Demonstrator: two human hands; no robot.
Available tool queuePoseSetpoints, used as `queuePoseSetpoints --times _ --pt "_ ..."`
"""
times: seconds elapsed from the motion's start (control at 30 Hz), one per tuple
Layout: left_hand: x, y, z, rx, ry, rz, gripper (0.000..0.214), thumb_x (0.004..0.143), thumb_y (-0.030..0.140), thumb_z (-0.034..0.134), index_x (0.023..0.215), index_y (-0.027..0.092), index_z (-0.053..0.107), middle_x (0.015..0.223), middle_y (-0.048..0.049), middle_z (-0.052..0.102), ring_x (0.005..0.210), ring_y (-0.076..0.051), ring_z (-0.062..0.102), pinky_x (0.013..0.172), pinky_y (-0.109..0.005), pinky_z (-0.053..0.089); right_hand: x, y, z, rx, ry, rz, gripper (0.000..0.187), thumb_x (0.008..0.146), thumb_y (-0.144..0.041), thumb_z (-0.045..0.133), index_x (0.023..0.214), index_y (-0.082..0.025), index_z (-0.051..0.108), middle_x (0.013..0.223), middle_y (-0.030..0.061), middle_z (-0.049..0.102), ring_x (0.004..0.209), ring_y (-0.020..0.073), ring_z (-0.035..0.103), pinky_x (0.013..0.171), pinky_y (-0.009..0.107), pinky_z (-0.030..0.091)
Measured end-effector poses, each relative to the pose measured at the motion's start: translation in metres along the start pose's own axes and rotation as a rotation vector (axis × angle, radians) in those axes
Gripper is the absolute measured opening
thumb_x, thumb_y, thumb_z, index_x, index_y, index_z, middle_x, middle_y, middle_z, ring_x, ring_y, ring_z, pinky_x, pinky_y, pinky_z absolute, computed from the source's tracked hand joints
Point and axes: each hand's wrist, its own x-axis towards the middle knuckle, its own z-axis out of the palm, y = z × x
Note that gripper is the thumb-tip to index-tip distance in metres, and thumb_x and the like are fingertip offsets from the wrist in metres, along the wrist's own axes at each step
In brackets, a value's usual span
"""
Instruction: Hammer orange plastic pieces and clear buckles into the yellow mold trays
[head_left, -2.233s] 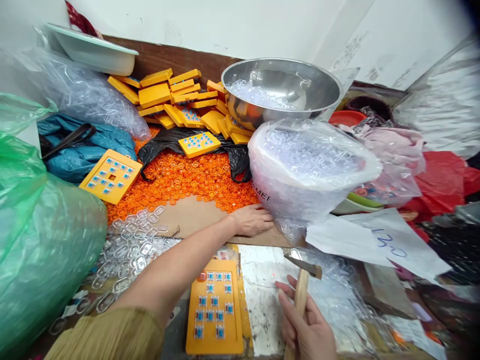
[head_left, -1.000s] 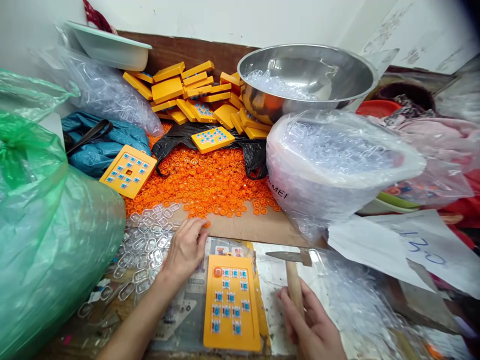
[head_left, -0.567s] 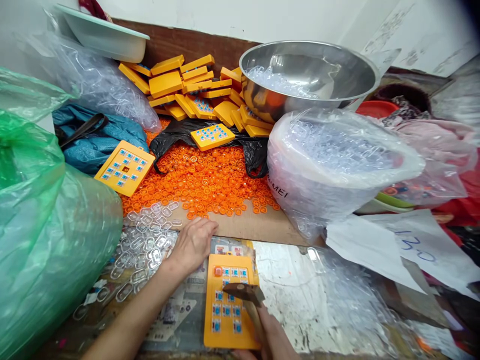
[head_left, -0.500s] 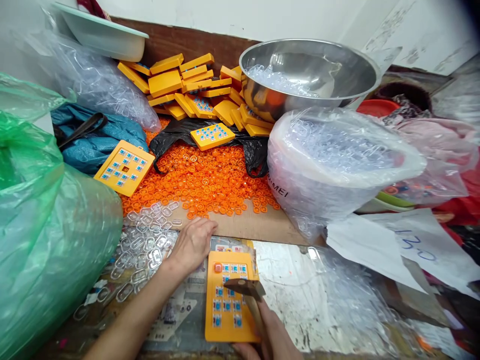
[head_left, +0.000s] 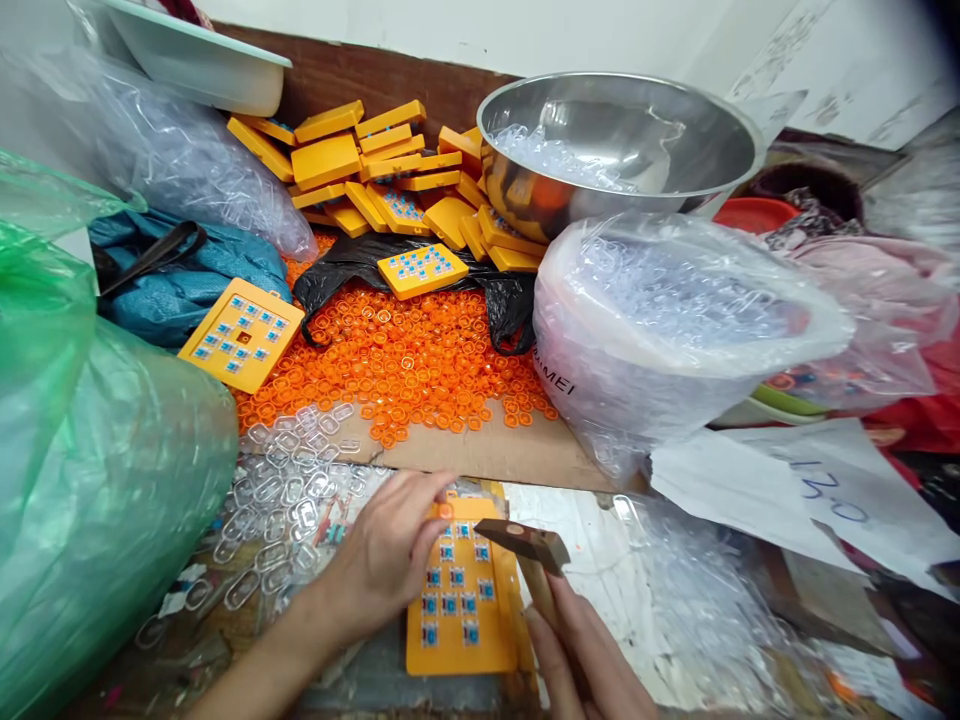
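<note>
My left hand [head_left: 386, 550] is at the upper left corner of a yellow rectangular block [head_left: 461, 655]. Its index finger and thumb close around a small orange plastic ring [head_left: 445, 510] over that corner. Rows of small blue and white pieces [head_left: 448, 603] sit in the block's face. My right hand [head_left: 581, 650] grips the wooden handle of a hammer [head_left: 529, 545]. The hammer's head is above the block's upper right part, its narrow end pointing left. Part of the block's left edge is hidden behind my left hand.
Orange rings lie in a heap [head_left: 420, 370] beyond the block; clear plastic rings [head_left: 277, 520] are on the left. More yellow blocks [head_left: 326, 165] are piled behind. A steel bowl [head_left: 622, 190] and a clear bag [head_left: 675, 350] stand right, a green bag [head_left: 112, 480] far left.
My left hand has come from the edge of the orange heap back to the block's upper corner. The hammer has lifted and shifted to the right, off the block's middle.
</note>
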Motion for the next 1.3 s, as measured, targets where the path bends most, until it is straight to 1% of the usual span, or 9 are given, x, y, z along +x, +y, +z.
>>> queuePoseSetpoints --times 0.13,0.23,0.43,0.6,0.7,0.8,0.9,1.03,1.3 --pt "-0.012 0.01 0.009 -0.032 -0.058 -0.037 0.039 0.093 0.012 0.049 0.131 0.019 0.046 0.102 -0.0081 0.066 0.095 -0.023 0.062 0.085 -0.038 0.054 0.016 -0.012 -0.002 0.036 -0.146 -0.129 0.049 0.097 -0.016 0.047 0.144 -0.03 0.044 0.11 0.0051 0.07 0.094 0.0149 0.07 0.074 0.018 0.055" --pt "-0.012 0.008 0.013 -0.05 -0.066 -0.068 0.043 0.091 0.01 0.049 0.133 0.018 0.046 0.102 -0.0085 0.066 0.095 -0.024 0.063 0.085 -0.039 0.055 0.019 -0.017 -0.003 0.053 -0.132 -0.188 0.057 0.094 -0.008 0.049 0.145 -0.033 0.043 0.105 0.004 0.07 0.09 0.0135 0.07 0.074 0.018 0.055" --pt "-0.012 0.004 0.012 -0.078 -0.042 -0.101 0.048 0.088 0.009 0.051 0.135 0.018 0.045 0.096 -0.0073 0.068 0.089 -0.023 0.065 0.082 -0.04 0.056 0.016 -0.01 -0.002 -0.101 -0.24 -0.148 0.049 0.099 -0.018 0.035 0.145 -0.031 0.045 0.101 0.0049 0.072 0.073 0.0133 0.072 0.062 0.017 0.057" --pt "-0.016 0.004 0.009 -0.13 -0.023 -0.126 0.05 0.088 0.015 0.056 0.135 0.018 0.043 0.096 -0.0057 0.071 0.089 -0.021 0.068 0.083 -0.038 0.056 0.019 -0.016 -0.001 0.064 -0.037 -0.067 0.051 0.094 -0.015 0.051 0.14 -0.038 0.049 0.115 -0.0011 0.07 0.098 0.0162 0.07 0.075 0.021 0.057" --pt "-0.011 0.0 0.003 -0.042 0.038 -0.079 0.047 0.088 0.019 0.06 0.133 0.017 0.045 0.105 -0.0081 0.071 0.096 -0.021 0.067 0.085 -0.035 0.056 0.019 -0.025 -0.001 0.122 0.072 -0.04 0.049 0.093 -0.012 0.054 0.134 -0.039 0.054 0.109 -0.0032 0.072 0.094 0.0166 0.07 0.073 0.024 0.058" --pt "0.002 -0.013 -0.006 0.255 0.172 -0.058 0.026 0.091 0.02 0.056 0.117 0.014 0.057 0.107 -0.0117 0.07 0.099 -0.025 0.064 0.086 -0.04 0.054 0.017 -0.03 0.001 0.155 0.083 -0.011 0.041 0.093 -0.014 0.054 0.13 -0.032 0.059 0.106 0.0002 0.073 0.093 0.0183 0.071 0.074 0.027 0.058" --pt "0.017 -0.031 -0.014 0.478 0.224 -0.113 0.011 0.089 0.015 0.053 0.094 0.014 0.064 0.092 -0.0132 0.071 0.089 -0.031 0.062 0.078 -0.045 0.051 0.015 -0.027 0.004 0.166 0.084 0.04 0.033 0.092 -0.017 0.056 0.123 -0.025 0.063 0.11 0.0033 0.073 0.097 0.0204 0.071 0.078 0.029 0.059" --pt "0.026 -0.04 -0.015 0.521 0.178 -0.12 0.014 0.088 0.013 0.053 0.081 0.018 0.064 0.078 -0.009 0.068 0.079 -0.029 0.06 0.073 -0.043 0.047 0.011 -0.021 0.006 0.198 0.121 0.09 0.029 0.091 -0.021 0.059 0.119 -0.025 0.066 0.113 0.0021 0.073 0.099 0.0205 0.071 0.079 0.029 0.059" --pt "0.038 -0.043 -0.002 0.506 0.139 -0.095 0.01 0.09 0.019 0.056 0.084 0.018 0.065 0.088 -0.0094 0.067 0.083 -0.026 0.059 0.075 -0.039 0.046 0.005 -0.009 0.009 0.186 0.141 0.15 0.031 0.09 -0.028 0.061 0.12 -0.021 0.066 0.118 0.0049 0.072 0.104 0.0226 0.069 0.085 0.032 0.058"
